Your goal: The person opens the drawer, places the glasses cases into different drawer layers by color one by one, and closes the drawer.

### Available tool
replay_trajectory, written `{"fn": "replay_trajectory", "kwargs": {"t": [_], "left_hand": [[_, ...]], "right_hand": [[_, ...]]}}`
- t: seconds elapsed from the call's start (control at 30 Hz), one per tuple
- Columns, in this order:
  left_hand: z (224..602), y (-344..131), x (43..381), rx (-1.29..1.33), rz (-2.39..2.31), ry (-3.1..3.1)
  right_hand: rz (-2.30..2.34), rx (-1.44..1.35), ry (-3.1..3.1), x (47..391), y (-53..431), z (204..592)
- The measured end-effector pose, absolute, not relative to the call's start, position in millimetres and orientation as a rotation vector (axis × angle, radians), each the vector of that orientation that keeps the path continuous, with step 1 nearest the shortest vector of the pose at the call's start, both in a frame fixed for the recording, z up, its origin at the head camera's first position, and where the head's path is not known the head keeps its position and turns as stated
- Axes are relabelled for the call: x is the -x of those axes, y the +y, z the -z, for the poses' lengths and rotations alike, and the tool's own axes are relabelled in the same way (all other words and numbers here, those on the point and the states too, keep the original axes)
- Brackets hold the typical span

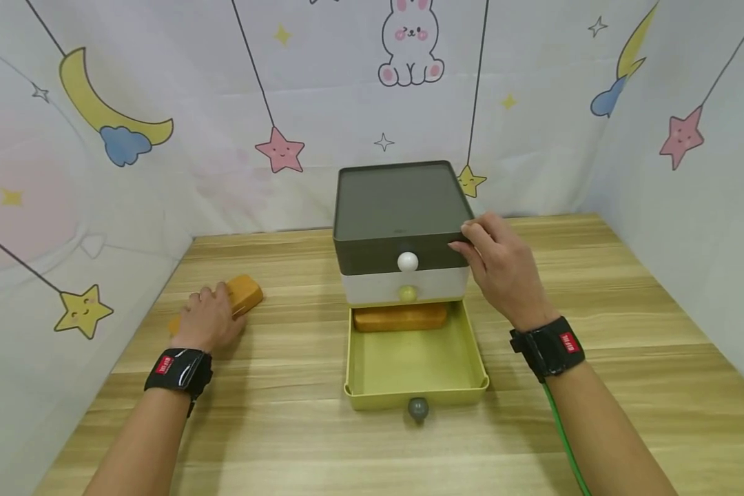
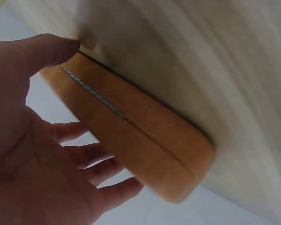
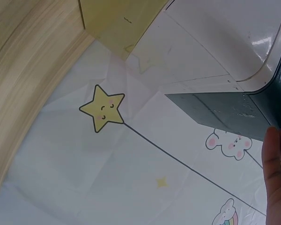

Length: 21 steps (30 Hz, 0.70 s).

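Note:
My left hand point(image 1: 207, 320) is over an orange-brown glasses case point(image 1: 245, 292) at the table's left. In the left wrist view the thumb lies at one long side of the case point(image 2: 131, 122) and the fingers reach behind the other; a segmented metal hinge runs along its seam. My right hand point(image 1: 502, 265) grips the front right corner of a small stacked drawer unit point(image 1: 403, 203), thumb at the front and fingers at the top rim. The bottom yellow-green drawer point(image 1: 415, 362) is pulled out, and a second orange-brown case point(image 1: 400, 317) lies at its back, partly under the unit.
The dark grey top section has a white knob point(image 1: 407, 262), the white middle one a yellow-green knob point(image 1: 407, 293). A grey knob point(image 1: 418, 409) sticks out from the pulled-out drawer. Printed cloth walls point(image 1: 322, 200) enclose the wood-grain table point(image 1: 285, 427). A green cable point(image 1: 561, 434) runs along the right forearm.

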<state>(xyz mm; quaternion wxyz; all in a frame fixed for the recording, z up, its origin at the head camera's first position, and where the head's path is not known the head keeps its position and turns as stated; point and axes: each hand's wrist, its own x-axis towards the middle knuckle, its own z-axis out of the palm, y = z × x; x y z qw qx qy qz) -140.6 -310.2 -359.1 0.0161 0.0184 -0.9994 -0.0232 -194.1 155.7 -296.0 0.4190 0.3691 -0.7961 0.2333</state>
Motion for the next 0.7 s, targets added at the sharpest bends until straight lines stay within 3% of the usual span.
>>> {"fn": "replay_trajectory", "kwargs": {"t": [0.7], "left_hand": [[369,-339,146,0.073,0.179,-2.992]], "right_hand": [[-0.584,-0.916,-2.007,193,155,295]]}}
